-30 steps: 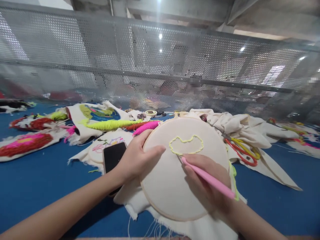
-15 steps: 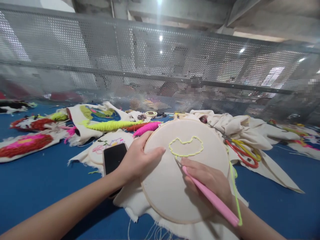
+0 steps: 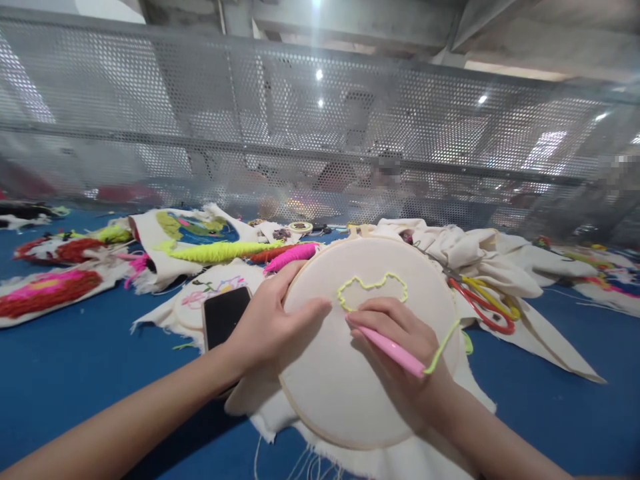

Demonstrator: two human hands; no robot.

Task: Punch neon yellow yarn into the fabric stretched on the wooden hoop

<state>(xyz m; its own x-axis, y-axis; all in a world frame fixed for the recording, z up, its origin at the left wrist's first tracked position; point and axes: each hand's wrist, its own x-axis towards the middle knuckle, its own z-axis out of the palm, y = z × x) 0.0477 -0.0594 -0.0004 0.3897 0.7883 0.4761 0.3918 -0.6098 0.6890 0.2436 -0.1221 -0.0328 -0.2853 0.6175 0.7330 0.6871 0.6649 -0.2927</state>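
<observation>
A round embroidery hoop (image 3: 314,412) with cream cloth stretched in it is tilted up before me. My left hand (image 3: 280,317) grips its left edge, thumb lying on the cloth and fingers behind, out of sight. In my right hand (image 3: 400,333) is a pink punch needle (image 3: 393,350), its tip end down at the cloth and hidden by the fingers. Yellow-green yarn (image 3: 443,347) runs from the back end of the handle to the hoop's right side. Just above the hand, a wavy yellow-green stitched outline (image 3: 370,287) shows, its lower edge partly covered.
Left of the hoop lies a black-screened phone (image 3: 225,317). Red-handled scissors (image 3: 483,307) and a yellow-handled pair (image 3: 493,297) rest on cream cloth at the right. Yellow yarn (image 3: 215,251) and pink yarn (image 3: 291,257) lie behind. A perforated metal panel (image 3: 300,127) stands beyond the blue table (image 3: 55,393).
The punch needle's handle has swung up from its low slant and its tip has gone down at the cloth. My right hand has moved up over the outline's lower edge. My left hand keeps its grip.
</observation>
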